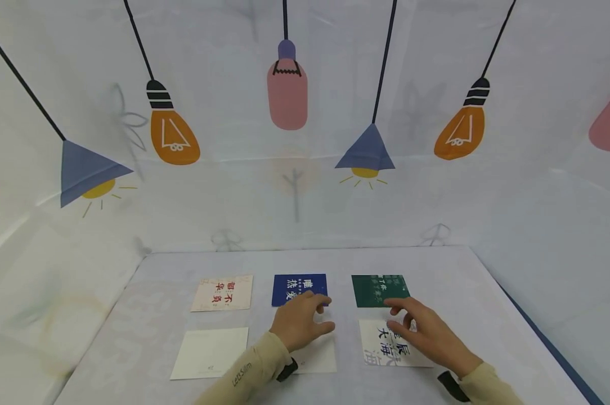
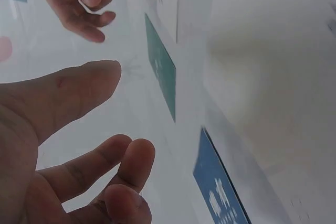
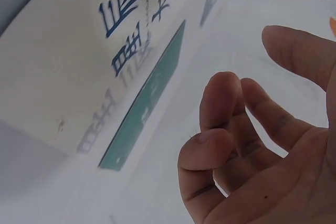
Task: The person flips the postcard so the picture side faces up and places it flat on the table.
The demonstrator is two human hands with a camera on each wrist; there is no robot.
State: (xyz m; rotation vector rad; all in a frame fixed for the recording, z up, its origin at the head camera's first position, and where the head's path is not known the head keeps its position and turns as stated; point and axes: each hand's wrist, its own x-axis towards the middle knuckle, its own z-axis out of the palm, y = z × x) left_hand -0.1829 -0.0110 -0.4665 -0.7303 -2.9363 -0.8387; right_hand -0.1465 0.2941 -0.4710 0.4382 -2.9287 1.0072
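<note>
Both the left hand and right hand hover, fingers bent and parted, the left sleeve marked "LetsSlim". By the left lie a blue card reading 热爱 and a pale card; by the right, a green card and a white card printed 大海. Farther left are a cream card and a pinkish card with red 韶华, 不负.

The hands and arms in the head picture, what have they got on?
The left hand and right hand wear no gloves. Long, pale yellowish sleeves cover the arms. The left sleeve has small dark lettering. Something black shows at each wrist: left band, right band.
</note>
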